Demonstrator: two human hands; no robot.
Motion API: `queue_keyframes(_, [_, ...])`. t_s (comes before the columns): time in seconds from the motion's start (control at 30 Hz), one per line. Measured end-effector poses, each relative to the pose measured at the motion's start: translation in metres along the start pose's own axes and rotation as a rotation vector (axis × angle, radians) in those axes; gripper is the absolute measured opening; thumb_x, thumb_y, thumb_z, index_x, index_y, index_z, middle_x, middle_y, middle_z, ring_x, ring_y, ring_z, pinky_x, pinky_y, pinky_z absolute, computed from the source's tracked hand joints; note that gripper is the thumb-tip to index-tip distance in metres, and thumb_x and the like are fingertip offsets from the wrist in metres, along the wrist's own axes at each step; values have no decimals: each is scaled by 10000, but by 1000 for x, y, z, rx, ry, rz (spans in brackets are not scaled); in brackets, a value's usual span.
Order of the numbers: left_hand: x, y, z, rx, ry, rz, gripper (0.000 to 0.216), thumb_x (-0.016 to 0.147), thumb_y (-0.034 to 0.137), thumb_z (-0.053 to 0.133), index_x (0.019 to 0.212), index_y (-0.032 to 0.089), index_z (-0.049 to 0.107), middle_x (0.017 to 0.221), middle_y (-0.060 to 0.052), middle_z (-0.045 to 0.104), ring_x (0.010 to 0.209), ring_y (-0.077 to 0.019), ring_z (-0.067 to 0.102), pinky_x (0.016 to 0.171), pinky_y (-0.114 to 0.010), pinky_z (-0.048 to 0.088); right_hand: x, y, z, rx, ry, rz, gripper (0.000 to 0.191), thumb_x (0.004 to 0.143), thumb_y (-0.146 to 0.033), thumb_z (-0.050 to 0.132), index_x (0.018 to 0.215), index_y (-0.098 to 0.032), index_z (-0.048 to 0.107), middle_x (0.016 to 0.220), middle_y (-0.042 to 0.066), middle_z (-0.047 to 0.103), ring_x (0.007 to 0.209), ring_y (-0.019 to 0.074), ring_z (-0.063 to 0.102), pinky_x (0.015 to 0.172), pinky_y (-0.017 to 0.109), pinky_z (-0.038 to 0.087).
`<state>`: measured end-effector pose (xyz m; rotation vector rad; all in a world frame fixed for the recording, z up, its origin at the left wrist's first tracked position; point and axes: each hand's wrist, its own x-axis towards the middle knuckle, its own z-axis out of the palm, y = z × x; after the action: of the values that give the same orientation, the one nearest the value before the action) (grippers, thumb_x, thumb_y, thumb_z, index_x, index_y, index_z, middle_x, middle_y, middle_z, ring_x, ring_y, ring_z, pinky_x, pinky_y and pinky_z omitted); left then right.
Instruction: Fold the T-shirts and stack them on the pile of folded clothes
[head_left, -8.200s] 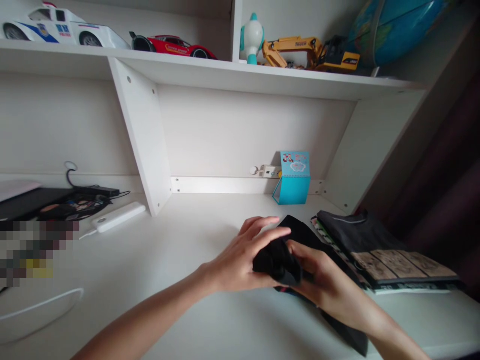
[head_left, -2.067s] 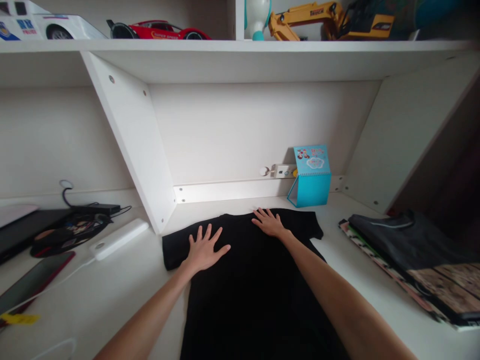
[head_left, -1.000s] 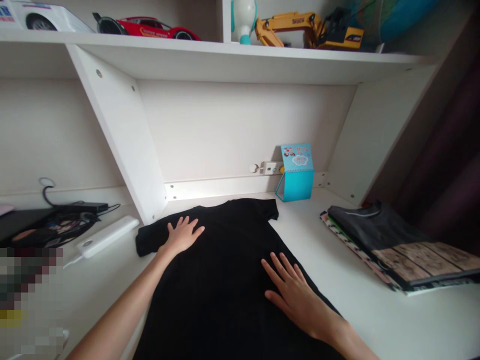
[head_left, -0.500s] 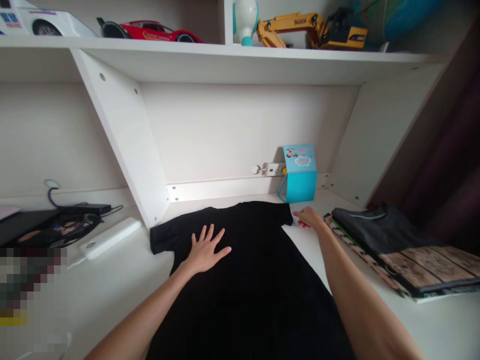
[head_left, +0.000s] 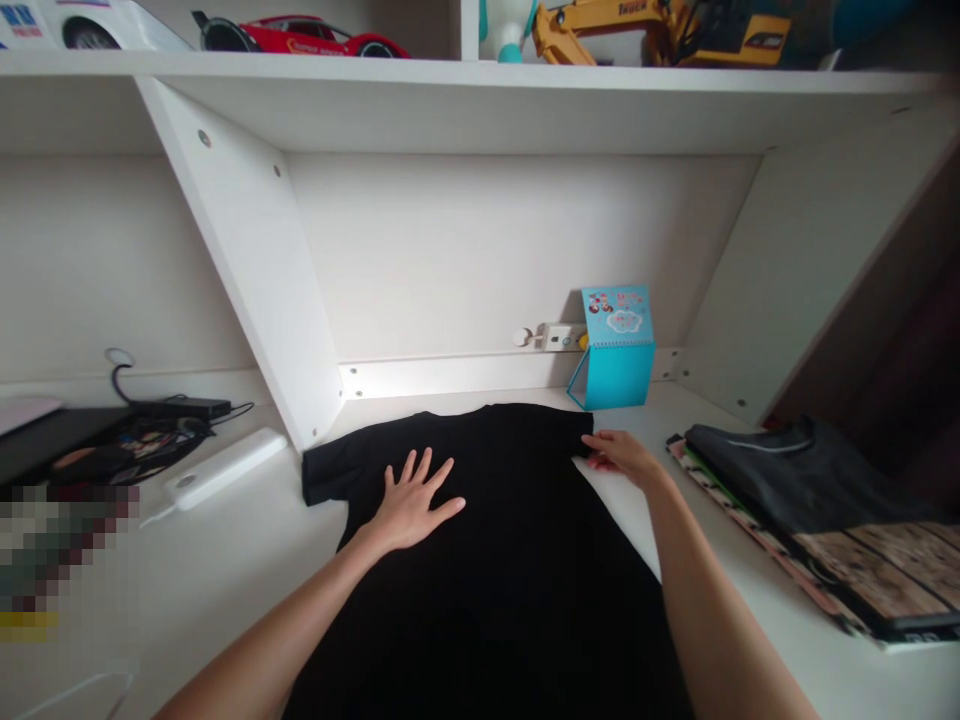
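Note:
A black T-shirt (head_left: 510,560) lies spread flat on the white desk (head_left: 247,540), collar toward the back wall. My left hand (head_left: 411,503) presses flat on its upper left part, fingers spread. My right hand (head_left: 621,456) is at the shirt's right sleeve edge, fingers pinching or touching the fabric there. The left sleeve sticks out toward the slanted shelf support (head_left: 247,250).
A stack of folded dark clothes (head_left: 817,510) lies at the right. A blue desk calendar (head_left: 616,348) stands at the back. A white power bank (head_left: 225,468), cables and dark items lie to the left. Toy cars and a yellow excavator (head_left: 660,30) sit on the shelf above.
The bundled black shirt has been spread flat on the desk. In the last second my right hand moved from the shirt's lower right up to the right sleeve. The left hand stays pressed.

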<state>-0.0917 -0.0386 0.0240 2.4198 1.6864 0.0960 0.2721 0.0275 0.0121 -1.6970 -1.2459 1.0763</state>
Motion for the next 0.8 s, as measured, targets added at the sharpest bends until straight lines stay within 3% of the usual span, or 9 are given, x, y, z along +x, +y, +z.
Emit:
queue_keyframes(0.2, [0, 1, 0, -5, -7, -5, 723, 807, 707, 206, 1427, 348, 115, 1511, -51, 36, 1362, -341, -49, 1017, -632, 39, -6, -9, 11, 25, -18, -84, 244, 724, -335, 664, 766, -185, 476, 619, 0, 596, 627, 153, 654, 563, 229, 506])
queue_keyframes(0.43, [1, 0, 1, 14, 1, -3, 729, 806, 711, 200, 1429, 341, 113, 1510, -52, 48, 1361, -350, -34, 1016, -633, 47, 4, -2, 2, -275, 266, -100, 90, 707, -232, 607, 707, -149, 574, 607, 13, 594, 744, 212, 635, 682, 291, 488])
queue_keyframes(0.57, [1, -1, 2, 3, -1, 6, 725, 805, 713, 199, 1426, 349, 118, 1511, -54, 42, 1362, -344, -39, 1013, -638, 34, -2, -6, -3, -487, 395, -112, 239, 725, -177, 548, 931, -83, 625, 871, 134, 648, 944, 297, 593, 849, 380, 423])
queue_keyframes(0.63, [0, 0, 2, -5, -3, 5, 732, 801, 719, 198, 1427, 346, 121, 1510, -58, 38, 1361, -345, -45, 1013, -638, 27, -7, -18, 3, -568, 417, -152, 392, 769, -166, 492, 1135, -36, 545, 1072, 214, 591, 1080, 323, 522, 923, 407, 366])
queue_keyframes(0.7, [0, 1, 0, -12, -8, 3, 740, 798, 723, 198, 1427, 343, 119, 1510, -59, 31, 1360, -345, -54, 1013, -638, 23, -12, -34, 17, -636, 385, -220, 477, 836, -190, 407, 1287, -36, 417, 1259, 236, 472, 1221, 307, 401, 996, 404, 293])
queue_keyframes(0.8, [1, -2, -5, -26, -49, 14, 728, 796, 724, 200, 1423, 364, 108, 1510, -46, 22, 1357, -346, -65, 1006, -649, 26, -18, -55, 50, -729, 164, -324, 508, 888, -335, 370, 1360, -148, 366, 1406, 140, 351, 1318, 257, 261, 1044, 381, 235])
